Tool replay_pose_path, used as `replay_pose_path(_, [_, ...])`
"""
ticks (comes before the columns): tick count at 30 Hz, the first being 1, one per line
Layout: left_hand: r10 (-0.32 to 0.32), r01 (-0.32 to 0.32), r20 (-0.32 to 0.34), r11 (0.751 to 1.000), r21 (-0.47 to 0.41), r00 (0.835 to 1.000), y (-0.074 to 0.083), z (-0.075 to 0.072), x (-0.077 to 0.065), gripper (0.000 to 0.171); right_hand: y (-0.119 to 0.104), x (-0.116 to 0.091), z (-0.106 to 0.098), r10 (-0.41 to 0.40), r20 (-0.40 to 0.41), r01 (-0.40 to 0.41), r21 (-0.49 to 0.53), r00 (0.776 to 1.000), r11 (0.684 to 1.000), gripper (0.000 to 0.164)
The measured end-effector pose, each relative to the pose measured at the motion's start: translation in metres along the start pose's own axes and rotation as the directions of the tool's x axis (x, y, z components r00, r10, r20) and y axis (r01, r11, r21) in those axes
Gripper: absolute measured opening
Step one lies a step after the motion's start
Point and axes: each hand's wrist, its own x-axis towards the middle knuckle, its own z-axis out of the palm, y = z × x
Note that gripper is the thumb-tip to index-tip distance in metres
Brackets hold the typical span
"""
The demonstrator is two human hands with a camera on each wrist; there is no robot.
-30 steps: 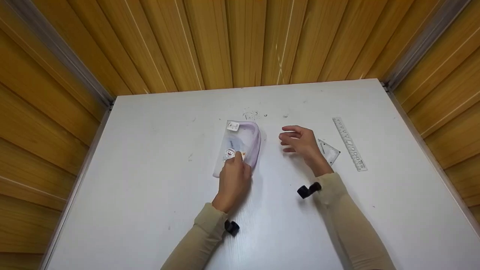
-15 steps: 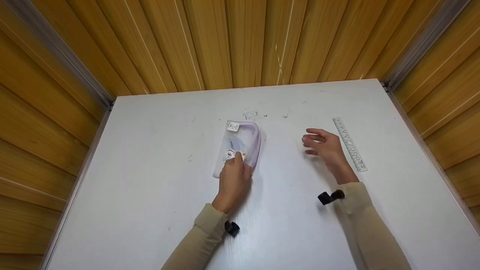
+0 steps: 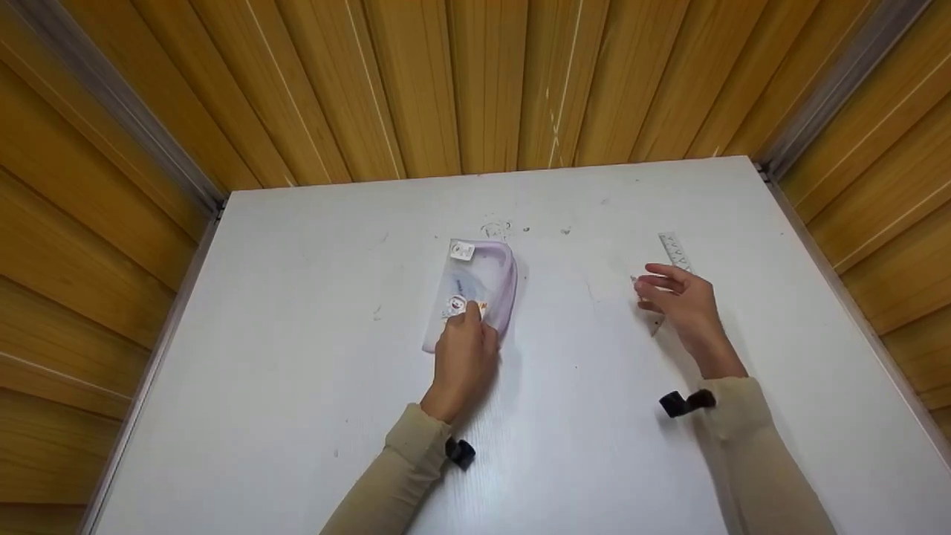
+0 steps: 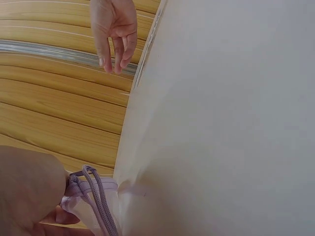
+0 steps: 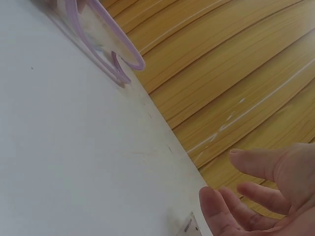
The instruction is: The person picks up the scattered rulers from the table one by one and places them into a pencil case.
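Note:
A clear pouch with lilac edging (image 3: 508,291) lies on the white table, a bluish item showing through its front. My left hand (image 3: 462,364) pinches its near side; in the left wrist view the lilac zipper edge (image 4: 101,201) shows beside that hand. To the right, my right hand (image 3: 682,308) hovers with loosely bent fingers and nothing between them. Below it is a small clear set square (image 3: 657,325), mostly hidden by the hand; its corner (image 5: 189,228) shows in the right wrist view. Behind the hand, a clear ruler (image 3: 672,249) shows only its far end.
The white tabletop (image 3: 297,312) has dark scuff marks (image 3: 496,227) beyond the pouch. Wood-patterned walls (image 3: 416,89) stand along the back and both sides. Each sleeve carries a black wrist mount, such as the right mount (image 3: 683,403).
My right hand has moved rightward, away from the pouch, over the set square and part of the ruler. The left hand and the pouch stay in place.

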Motion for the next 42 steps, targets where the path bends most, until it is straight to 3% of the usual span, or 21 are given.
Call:
replay_pose_path(10, [-0.002, 0.002, 0.002, 1.0, 0.012, 1.0, 0.0, 0.0, 0.0, 0.01, 0.007, -0.009, -0.025, 0.05, -0.121, -0.062, -0.095, 0.991, 0.994, 0.064])
replay_pose_path(19, [-0.02, 0.019, 0.036, 1.0, 0.01, 0.999, -0.001, 0.0, 0.0, 0.007, 0.01, -0.015, -0.035, 0.05, -0.186, -0.091, -0.219, 0.981, 0.972, 0.064])
replay_pose_path(22, [-0.016, 0.016, 0.036, 1.0, 0.003, 0.999, -0.001, 0.0, 0.001, 0.006, 0.01, -0.016, -0.034, 0.008, -0.182, -0.067, -0.321, 0.983, 0.945, 0.066])
replay_pose_path(27, [0.002, -0.002, 0.024, 1.0, -0.001, 1.0, -0.001, 0.0, 0.002, 0.008, 0.01, -0.014, -0.029, -0.056, -0.165, -0.032, -0.486, 0.985, 0.873, 0.07])
replay_pose_path(36, [-0.013, 0.013, 0.044, 1.0, 0.002, 0.999, -0.001, 0.002, 0.001, 0.006, 0.02, -0.008, -0.019, -0.101, -0.165, -0.017, -0.591, 0.981, 0.807, 0.071])
replay_pose_path(42, [-0.021, 0.02, 0.045, 1.0, 0.006, 0.999, -0.001, 0.0, 0.001, 0.006, 0.027, -0.009, -0.01, -0.125, -0.182, -0.031, -0.673, 0.975, 0.739, 0.071])
